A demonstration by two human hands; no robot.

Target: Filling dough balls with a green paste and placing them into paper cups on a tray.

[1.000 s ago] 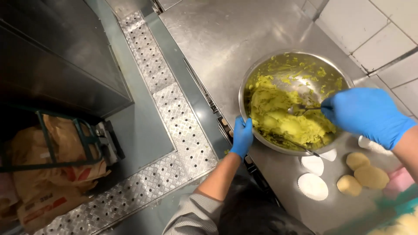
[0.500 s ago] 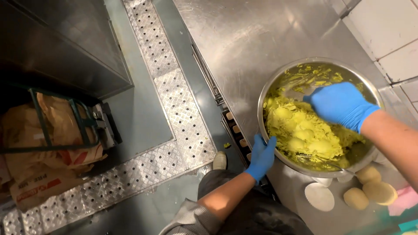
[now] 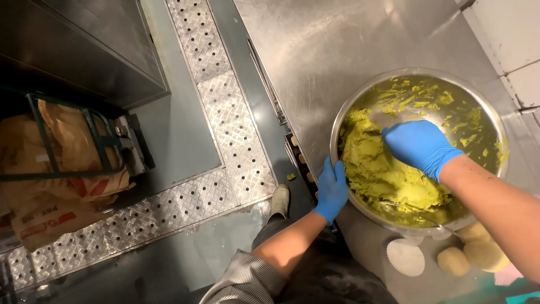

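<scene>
A large steel bowl sits on a steel counter and holds a mass of yellow-green dough. My right hand, in a blue glove, presses down into the dough near the middle of the bowl; I cannot see whether it holds a tool. My left hand, also in a blue glove, grips the bowl's near left rim. Smears of dough cling to the bowl's inner wall.
Pale dough balls and a white paper cup liner lie on the counter below the bowl. To the left runs a perforated metal floor strip. Brown paper sacks sit on a cart at far left. My shoe shows below.
The view has shifted so the bowl sits further right and lower. My right hand has moved leftward across the dough. My left hand stays on the rim.
</scene>
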